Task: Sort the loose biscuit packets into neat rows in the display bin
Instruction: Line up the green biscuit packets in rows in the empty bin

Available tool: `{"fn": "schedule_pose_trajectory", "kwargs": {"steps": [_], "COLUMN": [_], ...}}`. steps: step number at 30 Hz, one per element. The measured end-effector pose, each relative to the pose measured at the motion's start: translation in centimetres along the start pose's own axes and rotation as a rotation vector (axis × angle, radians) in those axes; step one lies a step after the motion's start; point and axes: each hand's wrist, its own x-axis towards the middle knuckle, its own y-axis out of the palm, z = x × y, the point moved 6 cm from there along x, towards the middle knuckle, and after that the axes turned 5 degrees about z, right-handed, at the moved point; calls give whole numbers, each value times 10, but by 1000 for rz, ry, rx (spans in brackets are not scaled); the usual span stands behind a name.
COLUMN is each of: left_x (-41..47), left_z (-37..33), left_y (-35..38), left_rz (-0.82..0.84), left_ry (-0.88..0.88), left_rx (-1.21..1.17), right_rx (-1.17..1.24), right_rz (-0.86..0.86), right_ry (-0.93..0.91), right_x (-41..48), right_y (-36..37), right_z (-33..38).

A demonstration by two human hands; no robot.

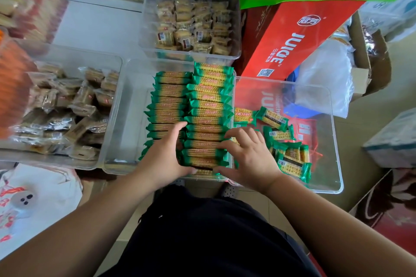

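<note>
1. Shop floor seen from above, crowded with clear tubs; a red juice carton [292, 40] lies beyond the right hand.
2. Directly ahead of both hands sits the clear display bin [129, 108], holding green biscuit packets [209, 108] in two neat rows.
3. Left hand [164, 155] grips the near end of the right row, thumb round its front.
4. Right hand [251, 159] clasps the same packets from the other side, fingers curled.
5. Just right of that hand, loose packets [291, 162] lie jumbled in a second clear bin [326, 137].
</note>
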Motion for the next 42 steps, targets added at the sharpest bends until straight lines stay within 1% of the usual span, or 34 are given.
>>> {"fn": "schedule_pose_trajectory", "kwargs": {"steps": [3,6,9,13,16,18,20,22,23,24,25,26,27,28,29,30,31,34,36,39,42], "left_x": [-4,-7,-11,-14,-9,-7,-5,-5,-5,-6,-6,-7,-7,-7,-8,-9,-9,-12,-12,-11,-12], "left_z": [-4,-6,-5,-5,-4,-4,-3,-3,-3,-4,-4,-4,-3,-3,-4,-4,-5,-5,0,8,11], "left_y": [1,2,3,7,13,15,14,13,13,14,15,15,15,15,15,15,15,14,16,18,21], "left_rz": [-49,-91,-132,-230,-221,-207,-200,-203,-208,-213,-220,-230,-241,-250,-255,-260,-269,-297,-296,-279,-260], "left_ry": [31,101,160,314,361,371,358,339,332,323,311,296,276,260,251,245,237,189,105,-33,-109], "left_rx": [52,55,59,187,252,272,269,255,248,239,228,217,208,203,202,202,199,177,125,30,-32], "right_rx": [3,60,51,-3,-8,41,129,221,254,267,258,223,156,82,7,-56,-87,-110,-87,87,239], "right_rz": [70,116,93,-7,-36,-46,-64,-96,-107,-78,8,168,373,574,725,806,817,729,696,594,424], "right_ry": [23,67,25,-72,-129,-153,-96,80,206,351,501,648,750,791,784,754,728,696,681,694,633], "right_x": [-3,3,10,8,6,6,4,-4,-12,-22,-35,-50,-66,-82,-96,-105,-109,-107,-102,-91,-73], "right_y": [6,12,13,8,8,6,-2,-12,-16,-15,-8,2,13,23,32,38,41,43,41,33,13], "right_z": [-7,-6,0,-3,-6,-10,-23,-50,-68,-91,-116,-139,-155,-166,-172,-174,-175,-176,-176,-174,-164]}}
